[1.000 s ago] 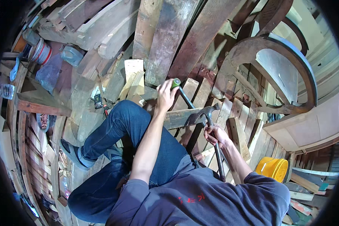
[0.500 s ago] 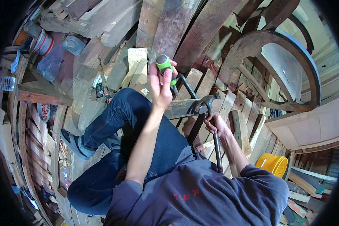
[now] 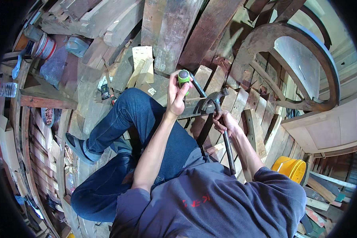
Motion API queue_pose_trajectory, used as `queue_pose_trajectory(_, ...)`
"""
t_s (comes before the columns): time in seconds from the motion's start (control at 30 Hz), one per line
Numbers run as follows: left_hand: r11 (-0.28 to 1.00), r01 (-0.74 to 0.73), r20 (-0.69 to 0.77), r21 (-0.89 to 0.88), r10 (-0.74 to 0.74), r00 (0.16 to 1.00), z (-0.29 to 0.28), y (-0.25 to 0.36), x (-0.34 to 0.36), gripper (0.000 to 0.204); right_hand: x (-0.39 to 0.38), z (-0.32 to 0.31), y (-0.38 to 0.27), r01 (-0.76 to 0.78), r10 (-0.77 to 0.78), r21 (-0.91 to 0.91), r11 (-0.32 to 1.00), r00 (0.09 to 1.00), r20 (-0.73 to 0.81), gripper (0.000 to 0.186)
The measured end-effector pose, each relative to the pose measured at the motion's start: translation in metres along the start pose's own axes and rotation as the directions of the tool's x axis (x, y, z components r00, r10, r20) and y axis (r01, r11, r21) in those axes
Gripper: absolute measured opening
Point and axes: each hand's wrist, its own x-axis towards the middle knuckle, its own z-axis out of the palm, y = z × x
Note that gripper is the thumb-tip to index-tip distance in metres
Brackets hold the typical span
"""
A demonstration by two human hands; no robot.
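My left hand (image 3: pixel 177 95) is wrapped around the handle of a green-and-grey-handled tool (image 3: pixel 183 79), its butt end turned up toward me. Its lower end is hidden behind my fingers. In my right hand (image 3: pixel 227 121) is a claw hammer (image 3: pixel 229 152), gripped on the dark shaft just below the head, with the shaft's end hanging toward my shirt. The hammer head is a short way right of my left hand. Beneath both hands lies a wooden board (image 3: pixel 194 109), close to my raised knee. A dark bar (image 3: pixel 198 85) slants behind my left hand.
Planks and timber pieces (image 3: pixel 214 23) crowd the far side. On the right stands a curved wooden frame (image 3: pixel 293 43), with a yellow bucket (image 3: pixel 291 168) nearer me. At left are a wooden ledge (image 3: pixel 47 99), a white pail (image 3: pixel 45 45) and a plastic jug (image 3: pixel 76 46).
My left hand has come down and to the right with the green-handled tool, nearer the hammer. The hammer has shifted slightly upward and left in my right hand.
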Motion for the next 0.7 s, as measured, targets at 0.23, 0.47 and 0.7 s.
queue_pose_trajectory(0.23, 0.99, -0.053, 0.035, 0.13, 0.049, 0.998, -0.005, -0.009, -0.01, 0.023, 0.001, -0.008, 0.01, 0.003, -0.011, 0.086, 0.996, 0.995, 0.094, 0.01)
queue_pose_trajectory(0.47, 0.951, 0.1, 0.039, 0.292, -0.116, 0.992, -0.014, -0.001, -0.006, 0.007, -0.004, -0.014, 0.008, 0.041, -0.058, 0.132, 0.99, 0.99, 0.125, 0.015)
queue_pose_trajectory(0.7, 0.974, 0.1, -0.052, 0.204, -0.091, 0.994, -0.012, 0.009, 0.002, 0.01, -0.018, 0.002, -0.001, 0.13, -0.154, -0.192, 0.973, 0.981, -0.117, 0.016)
